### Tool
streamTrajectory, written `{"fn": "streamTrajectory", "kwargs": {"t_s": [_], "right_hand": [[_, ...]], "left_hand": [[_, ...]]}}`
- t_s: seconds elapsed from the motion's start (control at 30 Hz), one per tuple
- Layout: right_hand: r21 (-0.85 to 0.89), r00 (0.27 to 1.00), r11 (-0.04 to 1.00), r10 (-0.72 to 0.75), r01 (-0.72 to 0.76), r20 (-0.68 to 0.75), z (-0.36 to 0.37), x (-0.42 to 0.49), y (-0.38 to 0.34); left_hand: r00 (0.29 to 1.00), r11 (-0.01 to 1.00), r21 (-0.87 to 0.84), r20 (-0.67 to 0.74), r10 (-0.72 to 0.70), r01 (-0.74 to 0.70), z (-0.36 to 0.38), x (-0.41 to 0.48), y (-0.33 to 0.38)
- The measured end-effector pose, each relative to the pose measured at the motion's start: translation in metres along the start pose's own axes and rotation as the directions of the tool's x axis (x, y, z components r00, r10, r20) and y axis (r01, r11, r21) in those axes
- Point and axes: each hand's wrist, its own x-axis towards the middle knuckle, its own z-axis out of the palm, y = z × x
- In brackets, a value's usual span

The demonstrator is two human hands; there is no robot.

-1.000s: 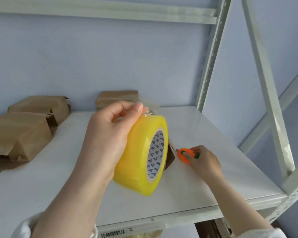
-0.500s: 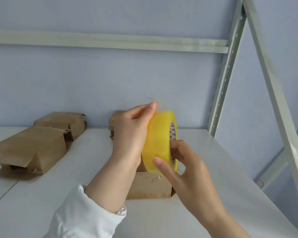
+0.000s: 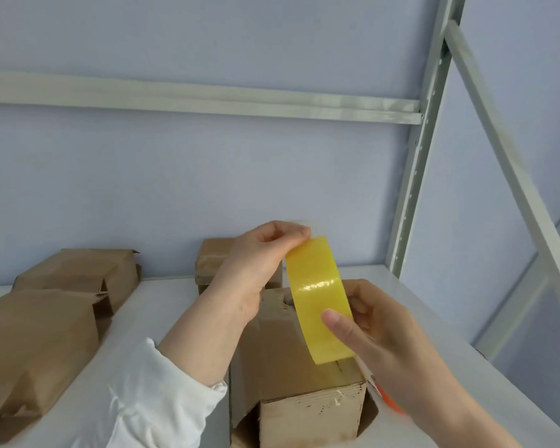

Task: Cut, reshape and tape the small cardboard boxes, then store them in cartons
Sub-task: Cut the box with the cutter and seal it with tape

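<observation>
At the bottom edge a white sleeve [image 3: 162, 399] is cut off by the frame, as is the base of the nearest cardboard box [image 3: 307, 412], which stands on the white shelf [image 3: 162, 305] directly below both hands. Its front face is rough and frayed along the upper edge. A flap hangs down its left side, and how that flap joins the box is hard to make out.

Just right of this box, an orange object [image 3: 390, 400] peeks out from under the right wrist. Most of it is hidden and blurred, so what it is cannot be told.

The right hand [image 3: 388, 337] grips the yellow tape roll [image 3: 317, 286] above the box top, thumb laid across the roll's outer band. The other fingers curl behind it and are mostly hidden. The roll faces the camera nearly edge-on, so its core does not show.

The left hand [image 3: 256, 263] pinches the loose tape end at the top of the roll between thumb and forefinger. A faint clear strip shows just above the fingertips, almost lost against the wall.

Behind the left hand, a second box [image 3: 212, 260] is largely covered by the hand and wrist. To the left lie two more brown boxes: the nearer box [image 3: 36, 344], cut off by the frame edge, and the farther box [image 3: 78, 270] close to the pale blue wall [image 3: 207, 176].

Above runs a grey crossbeam [image 3: 207, 98], meeting a perforated upright [image 3: 414, 189] on the right, with a slanted brace [image 3: 511, 163] beyond it.
</observation>
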Motion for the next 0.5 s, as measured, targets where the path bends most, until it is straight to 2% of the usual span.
{"fn": "streamTrajectory", "kwargs": {"t_s": [0.07,0.17,0.3,0.37,0.43,0.5], "right_hand": [[-0.016,1.000,1.000,0.014,-0.014,0.002,0.004,0.006,0.000],[0.052,0.998,0.996,0.065,-0.065,0.012,0.005,0.012,-0.002],[0.080,0.990,0.987,0.143,-0.142,-0.001,0.003,0.016,0.002],[-0.019,0.989,0.990,0.139,-0.138,0.055,0.000,0.015,0.011],[-0.226,0.981,0.966,0.152,-0.122,0.119,-0.001,0.011,0.023],[-0.318,0.990,0.943,0.128,-0.101,0.062,0.000,0.011,0.029]], "left_hand": [[0.999,1.000,0.011,0.054,0.007,-0.008,-0.008,0.013,-0.001],[0.991,0.997,0.072,0.133,0.027,-0.037,-0.014,0.027,-0.005],[0.990,0.987,0.129,0.118,0.079,-0.095,-0.012,0.040,-0.018],[0.991,0.988,0.119,0.097,0.092,-0.103,-0.009,0.045,-0.025],[0.992,0.984,0.128,0.062,0.113,-0.121,-0.008,0.051,-0.030],[0.986,0.970,0.178,0.049,0.161,-0.167,-0.006,0.057,-0.029]]}}
